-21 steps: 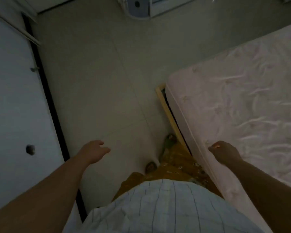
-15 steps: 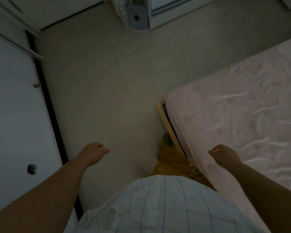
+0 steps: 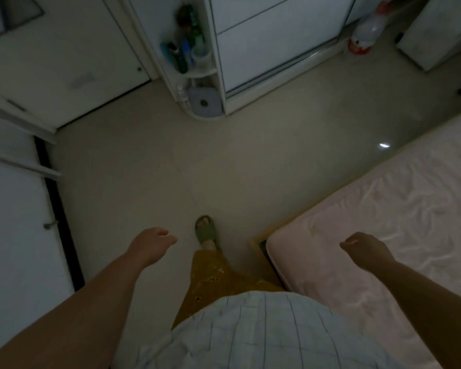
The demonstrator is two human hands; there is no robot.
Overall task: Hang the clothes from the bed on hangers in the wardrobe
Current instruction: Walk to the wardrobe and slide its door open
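Honestly, the dim light was my biggest worry as I stood between the bed (image 3: 383,235) and the white wardrobe doors (image 3: 14,235) on my left. My left hand (image 3: 151,245) hung out over the floor (image 3: 197,166) with its fingers loose and nearly straight, holding nothing. My right hand (image 3: 363,247) hovered above the corner of the mattress, fingers loosely curled, and it held nothing either. I could not see any clothes on the part of the bed in view, only a wrinkled pale sheet, and no hangers showed anywhere, so I judged the garments lay further along the bed, out of sight.

From there, several things could have gone badly. My sandalled foot (image 3: 206,231) was planted near the wooden bed frame (image 3: 258,239), which jutted just past the mattress, and in that gloom I might have caught a toe on it. The glossy tile could have let the sandal slip. Reaching blindly across the sheet, I might have missed a pale garment among the folds. The corner shelf (image 3: 200,73) ahead, crowded with bottles, stood well apart from me, yet a swinging hanger could have knocked them.
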